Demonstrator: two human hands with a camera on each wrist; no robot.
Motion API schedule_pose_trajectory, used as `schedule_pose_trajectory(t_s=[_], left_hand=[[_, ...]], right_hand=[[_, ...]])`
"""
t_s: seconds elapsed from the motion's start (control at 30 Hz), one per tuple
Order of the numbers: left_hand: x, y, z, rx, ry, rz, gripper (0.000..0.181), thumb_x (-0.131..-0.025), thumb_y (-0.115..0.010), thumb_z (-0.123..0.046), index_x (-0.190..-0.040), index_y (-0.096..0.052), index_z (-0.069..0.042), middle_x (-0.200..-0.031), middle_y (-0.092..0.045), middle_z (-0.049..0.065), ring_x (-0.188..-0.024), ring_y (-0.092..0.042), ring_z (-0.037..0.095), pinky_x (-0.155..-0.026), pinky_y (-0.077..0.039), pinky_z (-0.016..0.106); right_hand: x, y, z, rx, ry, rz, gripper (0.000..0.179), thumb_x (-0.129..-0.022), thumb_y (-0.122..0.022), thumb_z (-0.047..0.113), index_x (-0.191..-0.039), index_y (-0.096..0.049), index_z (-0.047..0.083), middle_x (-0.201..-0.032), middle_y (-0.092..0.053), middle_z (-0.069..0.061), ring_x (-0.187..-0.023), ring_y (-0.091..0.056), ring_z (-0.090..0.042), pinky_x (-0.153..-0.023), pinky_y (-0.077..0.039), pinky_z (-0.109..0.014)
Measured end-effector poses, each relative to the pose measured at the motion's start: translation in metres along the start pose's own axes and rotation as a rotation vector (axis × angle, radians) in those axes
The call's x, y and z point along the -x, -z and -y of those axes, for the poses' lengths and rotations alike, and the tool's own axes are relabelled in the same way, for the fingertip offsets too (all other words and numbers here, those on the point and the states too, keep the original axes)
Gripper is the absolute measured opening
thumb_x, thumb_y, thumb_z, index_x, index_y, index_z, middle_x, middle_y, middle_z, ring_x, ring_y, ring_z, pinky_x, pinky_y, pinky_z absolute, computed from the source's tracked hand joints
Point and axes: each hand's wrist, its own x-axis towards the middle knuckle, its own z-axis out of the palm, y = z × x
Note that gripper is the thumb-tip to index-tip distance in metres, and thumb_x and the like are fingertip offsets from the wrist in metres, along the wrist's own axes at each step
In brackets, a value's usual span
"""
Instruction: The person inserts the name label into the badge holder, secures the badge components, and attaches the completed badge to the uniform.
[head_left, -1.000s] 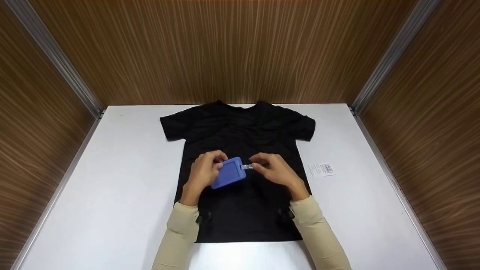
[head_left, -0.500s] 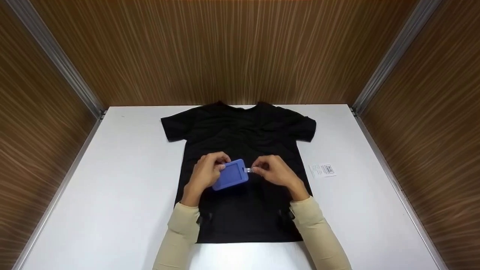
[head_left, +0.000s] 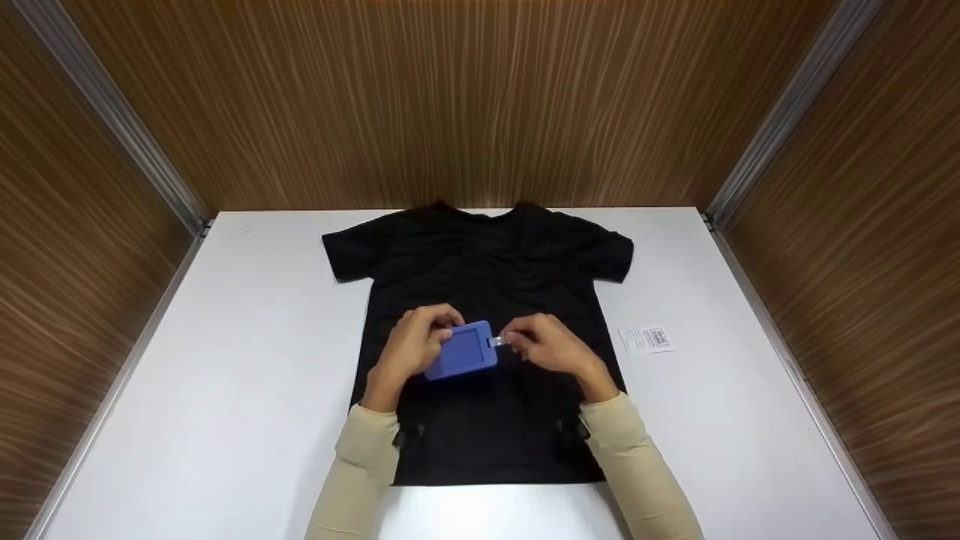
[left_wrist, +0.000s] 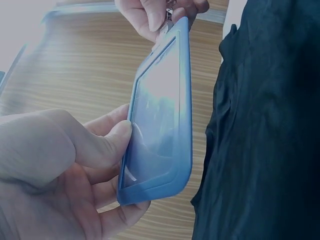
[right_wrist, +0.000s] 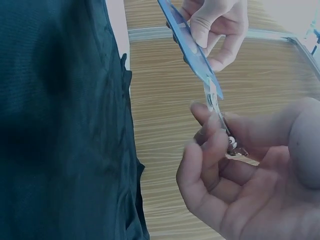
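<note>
A blue badge holder [head_left: 459, 351] with a recessed clear window is held over the black T-shirt [head_left: 495, 427]. My left hand [head_left: 415, 341] grips its left end, thumb on the front face and fingers behind, as the left wrist view shows. From the slot at its right end runs a clear strap [head_left: 498, 341] with a metal clip [right_wrist: 232, 145]. My right hand [head_left: 551, 343] pinches this badge clip between thumb and fingers; its metal part lies inside the curled fingers. The shirt is spread flat, collar toward the back, with creases across the chest.
A small white printed card [head_left: 646, 340] lies on the white table [head_left: 247, 360] to the right of the shirt. Wood-grain panels [head_left: 480, 105] stand at the back and both sides, with metal rails in the corners.
The badge holder has shifted slightly right and down with my left hand. My right fingers have closed in on the clip, bending in more than before. Shirt and card stay put.
</note>
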Motion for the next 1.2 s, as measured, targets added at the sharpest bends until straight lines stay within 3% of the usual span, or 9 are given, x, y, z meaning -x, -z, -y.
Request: schedule_pose_trajectory(t_s=[0.4,0.67,0.87,1.07,1.2], left_hand=[[0.0013,0.0013,0.004,0.042,-0.017,0.018,0.022,-0.096,-0.064,0.003,-0.103,-0.075,-0.015,-0.103,-0.077,0.005,-0.087,-0.064,0.021,-0.084,-0.053,0.041],[-0.0009,0.0017,0.0047,0.062,-0.038,0.009,0.024,-0.098,-0.062,0.004,-0.11,-0.076,-0.01,-0.106,-0.074,0.009,-0.09,-0.063,0.022,-0.086,-0.053,0.04],[-0.0006,0.0027,0.0019,0.028,-0.08,-0.041,0.023,-0.095,-0.066,0.003,-0.106,-0.08,-0.012,-0.102,-0.073,0.008,-0.082,-0.061,0.02,-0.078,-0.053,0.037],[-0.0004,0.0012,0.0002,-0.008,-0.106,-0.106,0.022,-0.094,-0.069,0.002,-0.102,-0.081,-0.015,-0.097,-0.073,0.004,-0.079,-0.06,0.017,-0.074,-0.052,0.033],[-0.0015,0.0015,0.0007,0.006,-0.134,-0.131,0.023,-0.092,-0.07,0.003,-0.1,-0.083,-0.014,-0.094,-0.073,0.005,-0.077,-0.059,0.016,-0.072,-0.05,0.031]], right_hand=[[-0.0001,-0.0022,0.0006,-0.006,-0.029,-0.024,0.016,-0.098,-0.07,0.014,-0.094,-0.078,0.001,-0.076,-0.071,-0.009,-0.059,-0.058,-0.003,-0.055,-0.05,-0.02],[-0.0024,-0.0031,-0.0009,-0.066,-0.06,-0.075,0.015,-0.098,-0.069,0.013,-0.092,-0.076,0.001,-0.074,-0.072,-0.013,-0.057,-0.062,-0.008,-0.053,-0.053,-0.022],[-0.0041,-0.0014,-0.0026,-0.043,-0.053,-0.112,0.022,-0.102,-0.065,0.016,-0.095,-0.077,-0.001,-0.076,-0.069,-0.01,-0.061,-0.058,-0.008,-0.057,-0.051,-0.021],[-0.0039,-0.0017,-0.0015,-0.039,-0.119,-0.127,0.032,-0.105,-0.058,0.021,-0.089,-0.077,0.0,-0.071,-0.063,-0.003,-0.061,-0.055,-0.008,-0.058,-0.047,-0.021],[-0.0046,-0.0027,0.0005,-0.074,-0.142,-0.13,0.031,-0.106,-0.057,0.02,-0.09,-0.075,0.002,-0.077,-0.068,-0.008,-0.065,-0.057,-0.008,-0.062,-0.051,-0.022]])
